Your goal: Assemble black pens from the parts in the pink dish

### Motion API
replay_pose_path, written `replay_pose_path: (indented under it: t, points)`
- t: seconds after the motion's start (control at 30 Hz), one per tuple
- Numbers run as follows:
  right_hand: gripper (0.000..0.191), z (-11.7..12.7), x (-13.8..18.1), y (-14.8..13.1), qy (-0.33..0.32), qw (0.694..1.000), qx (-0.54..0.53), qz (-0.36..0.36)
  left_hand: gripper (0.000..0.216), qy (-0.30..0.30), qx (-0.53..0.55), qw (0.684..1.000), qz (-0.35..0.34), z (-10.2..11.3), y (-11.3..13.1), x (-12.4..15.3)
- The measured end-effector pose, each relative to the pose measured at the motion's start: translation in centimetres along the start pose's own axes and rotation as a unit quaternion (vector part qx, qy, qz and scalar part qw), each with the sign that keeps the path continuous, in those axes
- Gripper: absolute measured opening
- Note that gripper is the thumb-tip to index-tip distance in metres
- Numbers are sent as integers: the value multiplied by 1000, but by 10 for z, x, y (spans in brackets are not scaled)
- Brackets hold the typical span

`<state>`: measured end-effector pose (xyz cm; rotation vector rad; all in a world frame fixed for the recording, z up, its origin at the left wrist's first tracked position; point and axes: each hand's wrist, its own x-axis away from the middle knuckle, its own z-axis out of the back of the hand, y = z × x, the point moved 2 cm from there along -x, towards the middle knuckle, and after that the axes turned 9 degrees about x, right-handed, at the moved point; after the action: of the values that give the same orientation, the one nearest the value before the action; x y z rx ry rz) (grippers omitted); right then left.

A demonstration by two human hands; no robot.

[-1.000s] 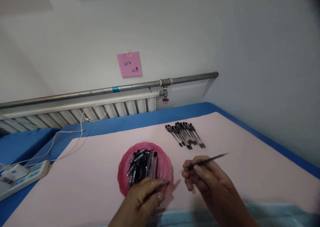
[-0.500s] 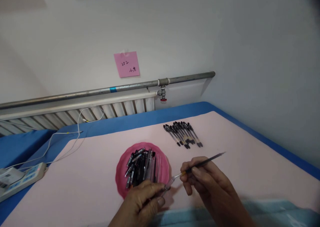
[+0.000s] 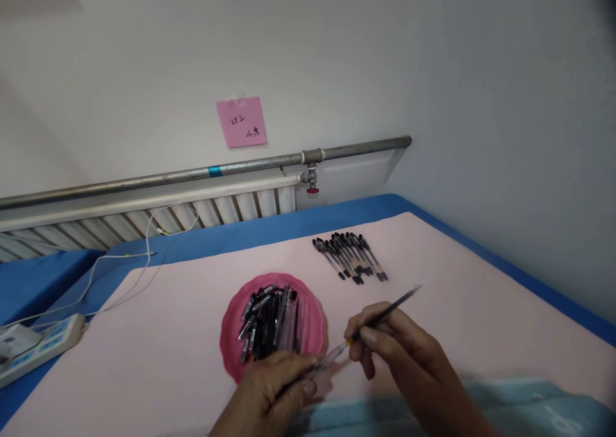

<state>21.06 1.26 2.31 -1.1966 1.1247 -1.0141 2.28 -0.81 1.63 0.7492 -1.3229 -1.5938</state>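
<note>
My left hand (image 3: 276,392) is closed round a clear pen barrel (image 3: 332,356), whose open end points up and to the right. Between the thumb and fingers of my right hand (image 3: 392,341) is a black ink refill (image 3: 392,307), tilted with its tip up to the right. The refill's lower end sits in the mouth of the barrel. Just beyond my left hand stands a pink scalloped bowl (image 3: 228,321) holding black caps, refills and clear barrels. Several capped pens (image 3: 347,255) lie side by side behind my right hand.
A pink sheet (image 3: 158,334) covers the blue table (image 3: 380,205). On the left are a power strip (image 3: 58,341) and a white cable (image 3: 94,273). A radiator (image 3: 231,210) and a metal pipe (image 3: 260,163) run along the wall. Light blue cloth (image 3: 520,406) lies at the near edge.
My right hand has pushed the refill down and left, deeper into the barrel. The left hand keeps its hold, and the view has shifted slightly.
</note>
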Motion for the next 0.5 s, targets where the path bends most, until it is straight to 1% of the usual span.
replay_pose_path:
  t: [0.07, 0.13, 0.2, 0.23, 0.3, 0.37, 0.4, 0.47, 0.5]
  points:
    - [17, -2, -1, 3, -47, 998, 43, -13, 33, 7, 46, 998, 29, -4, -2, 0]
    - [19, -5, -1, 4, -82, 994, 66, -30, 38, 6, 126, 990, 67, -11, -5, 0]
    - [25, -6, -2, 3, -84, 993, 66, -44, 41, 7, 224, 969, 102, -18, -7, -1]
    - [30, -6, -3, 3, -79, 994, 63, -52, 41, 13, 278, 954, 111, -20, -8, -2]
    - [31, -6, -2, 3, -64, 993, 73, -71, 37, 34, 385, 915, 116, -23, -7, -5]
    - [23, -7, -1, 4, -66, 988, 108, -87, 32, 65, 464, 877, 107, -23, -7, -7]
    - [21, -9, 0, 5, -76, 985, 129, -89, 30, 82, 488, 863, 99, -22, -8, -9]
    - [20, -15, 4, 8, -107, 978, 157, -80, 29, 122, 506, 850, 80, -21, -11, -10]
    - [18, -19, 5, 9, -126, 976, 161, -71, 30, 137, 505, 849, 73, -21, -14, -11]
